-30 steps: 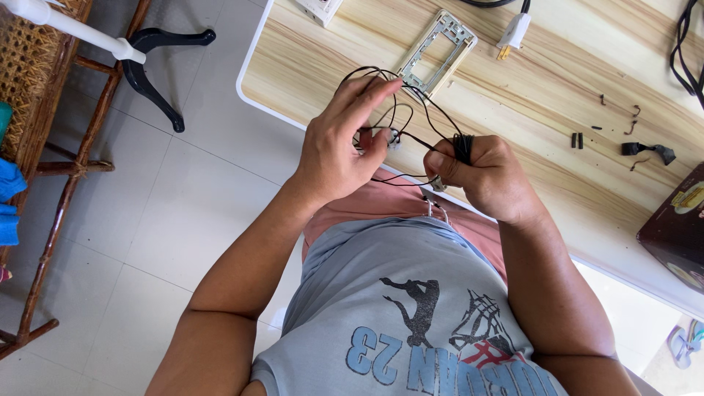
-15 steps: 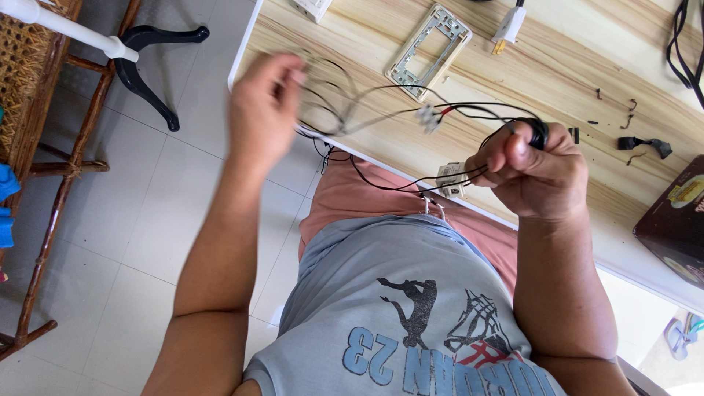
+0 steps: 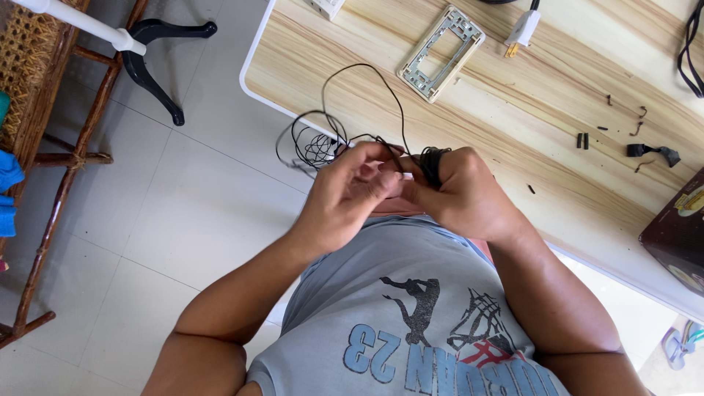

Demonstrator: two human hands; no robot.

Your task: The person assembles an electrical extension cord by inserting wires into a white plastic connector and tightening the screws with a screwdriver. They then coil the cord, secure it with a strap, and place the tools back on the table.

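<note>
My left hand [image 3: 350,192] and my right hand [image 3: 463,192] meet in front of my chest at the edge of the wooden table [image 3: 557,139]. Both pinch a thin black wire [image 3: 345,103], whose loops and a small tangle hang to the left over the table edge. My right hand also holds a wound black bundle of the wire [image 3: 431,163]. A small white part shows between my fingertips; I cannot tell what it is.
A white rectangular switch frame [image 3: 440,53] lies on the table, with a white plug [image 3: 522,31] behind it. Small black wire scraps [image 3: 649,152] lie to the right, near a dark brown box [image 3: 678,231]. A black stand foot [image 3: 150,62] and a cane chair [image 3: 44,125] stand on the tiled floor.
My left hand, stretched out to the left half a second ago, has come back to my right hand. The drawn-out wire now hangs in loose loops.
</note>
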